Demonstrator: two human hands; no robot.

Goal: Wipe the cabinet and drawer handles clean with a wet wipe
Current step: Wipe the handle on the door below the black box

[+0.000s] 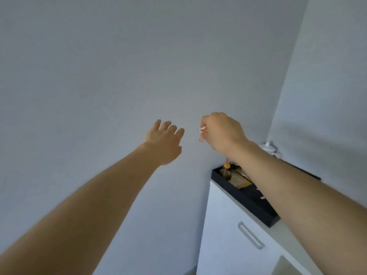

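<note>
nearest the viewer, down in the right corner, stands a white cabinet (pixel 224 235) with a slim silver bar handle (pixel 251 235) on its door front, the handle's long axis running slantwise down to the right. on top of it sits a long black open tray (pixel 246 197) of small odds and ends. further out, both bare arms reach toward the plain pale wall (pixel 119 66). the right hand (pixel 222 133) is curled tight, its grip pinching a small orange-and-white packet (pixel 203 130), perhaps the wet wipe. the left hand (pixel 165 141) hangs just beside it, fingers loose and spread, holding nothing. the handle lies well below the right hand, on that arm's side, so it looks the nearer one to bring down.
</note>
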